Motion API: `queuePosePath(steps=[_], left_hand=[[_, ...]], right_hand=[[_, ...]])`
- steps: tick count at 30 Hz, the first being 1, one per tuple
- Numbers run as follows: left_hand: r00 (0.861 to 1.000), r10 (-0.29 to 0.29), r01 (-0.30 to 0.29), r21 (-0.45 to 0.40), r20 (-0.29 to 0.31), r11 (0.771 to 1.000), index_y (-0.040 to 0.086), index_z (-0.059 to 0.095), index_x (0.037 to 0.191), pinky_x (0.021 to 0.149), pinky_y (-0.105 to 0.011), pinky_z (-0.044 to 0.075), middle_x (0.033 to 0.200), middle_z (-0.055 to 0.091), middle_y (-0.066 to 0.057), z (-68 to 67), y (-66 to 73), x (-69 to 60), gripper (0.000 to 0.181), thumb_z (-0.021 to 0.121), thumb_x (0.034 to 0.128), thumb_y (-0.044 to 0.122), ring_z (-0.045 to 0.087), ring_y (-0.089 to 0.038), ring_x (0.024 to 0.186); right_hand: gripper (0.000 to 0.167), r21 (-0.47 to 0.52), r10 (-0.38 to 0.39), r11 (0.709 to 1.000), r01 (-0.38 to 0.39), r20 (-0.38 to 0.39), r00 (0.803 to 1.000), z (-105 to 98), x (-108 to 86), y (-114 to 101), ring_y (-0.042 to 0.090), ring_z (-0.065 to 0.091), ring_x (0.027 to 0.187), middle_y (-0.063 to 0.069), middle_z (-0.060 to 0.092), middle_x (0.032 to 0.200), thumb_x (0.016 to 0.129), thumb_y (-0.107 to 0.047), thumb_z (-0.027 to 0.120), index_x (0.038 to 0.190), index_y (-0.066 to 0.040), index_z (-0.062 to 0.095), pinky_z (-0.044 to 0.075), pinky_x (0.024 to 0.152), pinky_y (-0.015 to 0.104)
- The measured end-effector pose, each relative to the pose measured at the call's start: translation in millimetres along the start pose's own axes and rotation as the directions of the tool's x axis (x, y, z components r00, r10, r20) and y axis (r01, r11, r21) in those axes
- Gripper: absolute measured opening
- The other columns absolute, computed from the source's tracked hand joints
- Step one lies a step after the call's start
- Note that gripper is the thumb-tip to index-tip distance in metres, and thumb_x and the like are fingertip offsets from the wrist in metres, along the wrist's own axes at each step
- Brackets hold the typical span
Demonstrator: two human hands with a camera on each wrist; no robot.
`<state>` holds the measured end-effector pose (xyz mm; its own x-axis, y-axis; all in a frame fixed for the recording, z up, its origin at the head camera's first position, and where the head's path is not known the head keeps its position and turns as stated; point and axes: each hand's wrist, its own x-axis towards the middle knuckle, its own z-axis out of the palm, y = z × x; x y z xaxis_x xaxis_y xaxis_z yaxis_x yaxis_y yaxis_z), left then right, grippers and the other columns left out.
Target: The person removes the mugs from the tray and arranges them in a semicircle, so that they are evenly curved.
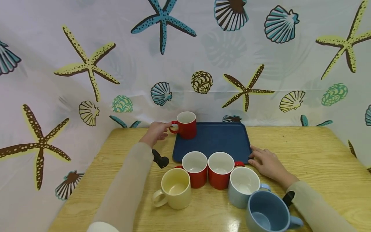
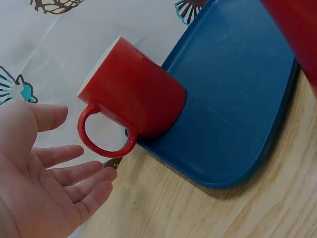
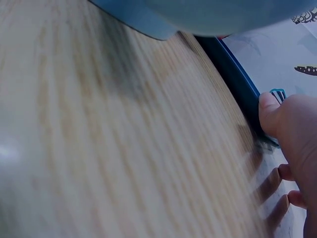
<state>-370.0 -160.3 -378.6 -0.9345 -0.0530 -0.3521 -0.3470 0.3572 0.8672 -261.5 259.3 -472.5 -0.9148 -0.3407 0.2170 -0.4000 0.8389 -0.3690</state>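
A red mug with a white inside stands upright on the far left corner of a dark blue tray. Its handle points left, toward my left hand. In the left wrist view that hand lies beside the handle with its fingers loosely spread and a gap between them. At the tray's right side rests my right hand. The right wrist view shows its thumb against the tray's edge, while the other fingers are extended near the tabletop, not curled round anything.
In front of the tray stand two more red mugs, a yellow mug, a light blue mug and a darker blue mug, close together on the wooden table. Behind hangs a patterned cloth.
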Motion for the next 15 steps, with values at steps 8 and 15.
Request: queuePosePath(steps=[8, 15], left_hand=[[0.999, -0.012, 0.01, 0.051, 0.034, 0.999, 0.002, 0.044, 0.134, 0.096, -0.043, 0.041, 0.133, 0.045, -0.018, 8.8, 5.3, 13.3, 0.059, 0.054, 0.0918, 0.042, 0.049, -0.036, 0.116], [0.999, 0.036, -0.036, 0.014, 0.018, 0.999, 0.007, 0.043, 0.131, 0.092, -0.044, 0.044, 0.129, 0.047, -0.02, 14.1, 2.3, 21.3, 0.051, 0.052, 0.094, 0.041, 0.05, -0.036, 0.107]], right_hand=[[0.018, 0.005, 0.016, 1.0, -0.016, 0.02, 1.0, 0, -0.2, -2, 0.031, 0.05, 0.1, 0.015, 0.042, 0.14, 0.09, -0.029, 0.061, 0.102, -0.016, 0.065, 0.037, 0.086, 0.055], [0.018, 0.004, 0.02, 1.0, -0.02, 0.019, 1.0, 0, 2.5, -3, 0.031, 0.049, 0.102, 0.014, 0.041, 0.141, 0.091, -0.028, 0.06, 0.103, -0.016, 0.064, 0.035, 0.088, 0.057]])
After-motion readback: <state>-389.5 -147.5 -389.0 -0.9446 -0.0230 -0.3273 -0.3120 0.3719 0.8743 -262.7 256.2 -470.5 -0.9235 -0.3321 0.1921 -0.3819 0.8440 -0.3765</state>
